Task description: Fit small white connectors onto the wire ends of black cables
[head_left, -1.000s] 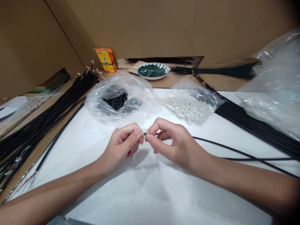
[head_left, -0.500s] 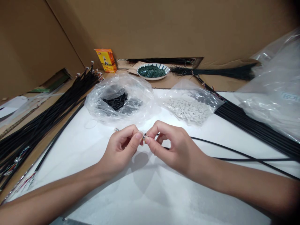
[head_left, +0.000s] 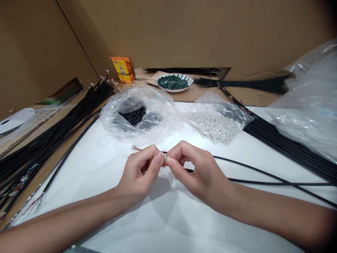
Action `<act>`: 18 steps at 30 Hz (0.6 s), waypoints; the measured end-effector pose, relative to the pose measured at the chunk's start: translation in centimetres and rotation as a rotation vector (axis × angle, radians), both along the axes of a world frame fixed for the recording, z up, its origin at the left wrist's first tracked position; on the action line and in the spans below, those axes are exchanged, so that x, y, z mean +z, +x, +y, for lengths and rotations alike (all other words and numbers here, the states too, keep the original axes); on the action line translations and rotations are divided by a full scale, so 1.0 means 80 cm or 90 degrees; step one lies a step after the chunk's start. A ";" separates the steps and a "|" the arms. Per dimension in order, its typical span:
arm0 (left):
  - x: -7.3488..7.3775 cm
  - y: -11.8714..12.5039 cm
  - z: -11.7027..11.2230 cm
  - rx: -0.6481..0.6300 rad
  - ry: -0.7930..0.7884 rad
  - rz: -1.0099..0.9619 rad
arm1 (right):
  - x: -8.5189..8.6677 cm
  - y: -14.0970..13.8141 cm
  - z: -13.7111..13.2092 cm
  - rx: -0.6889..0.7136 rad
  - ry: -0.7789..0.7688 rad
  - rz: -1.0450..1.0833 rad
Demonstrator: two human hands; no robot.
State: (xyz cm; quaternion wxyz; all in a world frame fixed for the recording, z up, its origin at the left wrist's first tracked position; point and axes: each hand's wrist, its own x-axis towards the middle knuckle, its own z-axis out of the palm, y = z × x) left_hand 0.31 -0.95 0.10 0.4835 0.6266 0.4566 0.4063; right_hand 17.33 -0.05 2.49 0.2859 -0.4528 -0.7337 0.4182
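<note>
My left hand [head_left: 142, 172] and my right hand [head_left: 197, 172] meet over the white work surface, each with thumb and forefinger pinched. Between the fingertips shows a short piece of thin coloured wires [head_left: 166, 161], which my right hand grips. What my left fingers pinch at that spot is mostly covered by them. Behind the left hand pokes out a wire end with several coloured strands and a white tip [head_left: 136, 148]. Two black cables [head_left: 252, 165] run from behind the right hand to the right edge; where they end near the fingers is hidden.
Beyond my hands lie an open plastic bag of black tubes [head_left: 135, 116] and a clear bag of white connectors [head_left: 213, 123]. Bundles of black cable lie at left [head_left: 60, 123] and right [head_left: 284, 140]. A plate of green bits [head_left: 189, 80] and an orange box [head_left: 122, 70] stand behind.
The whole scene has shifted slightly right and down as the view moved. Both hands keep their pinch at the wires. More of the coloured strands shows behind my left hand.
</note>
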 end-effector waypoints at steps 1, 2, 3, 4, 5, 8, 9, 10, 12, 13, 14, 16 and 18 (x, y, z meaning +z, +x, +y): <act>0.000 0.000 0.000 -0.003 0.002 0.003 | 0.000 0.000 0.000 0.001 -0.003 -0.002; -0.001 0.000 0.001 -0.005 0.007 0.006 | 0.000 -0.001 0.000 0.003 -0.007 -0.004; -0.001 -0.001 0.001 -0.007 0.009 0.007 | 0.001 -0.001 0.000 0.004 -0.013 -0.005; -0.002 -0.001 0.001 -0.009 0.011 0.008 | 0.001 0.000 0.000 0.005 -0.020 -0.003; -0.002 -0.001 0.001 -0.010 0.013 0.007 | 0.001 0.000 0.000 0.004 -0.028 0.001; -0.001 -0.001 0.000 -0.014 0.014 0.002 | 0.003 0.003 -0.001 0.011 -0.067 0.037; 0.001 0.000 -0.001 -0.016 0.020 0.003 | 0.003 0.004 -0.001 0.017 -0.091 0.056; 0.002 0.000 -0.001 -0.018 0.037 0.010 | 0.004 0.005 -0.001 0.023 -0.125 0.076; 0.004 0.000 -0.002 -0.022 0.106 0.040 | 0.005 0.008 0.000 0.029 -0.216 0.117; 0.005 0.001 -0.002 -0.024 0.151 0.059 | 0.005 0.009 0.002 0.027 -0.266 0.139; 0.006 0.001 -0.002 -0.026 0.197 0.074 | 0.005 0.010 0.004 0.025 -0.315 0.163; 0.007 0.002 -0.001 -0.035 0.270 0.091 | 0.005 0.012 0.010 0.045 -0.409 0.211; 0.007 0.002 -0.001 -0.045 0.315 0.098 | 0.005 0.014 0.017 0.110 -0.500 0.232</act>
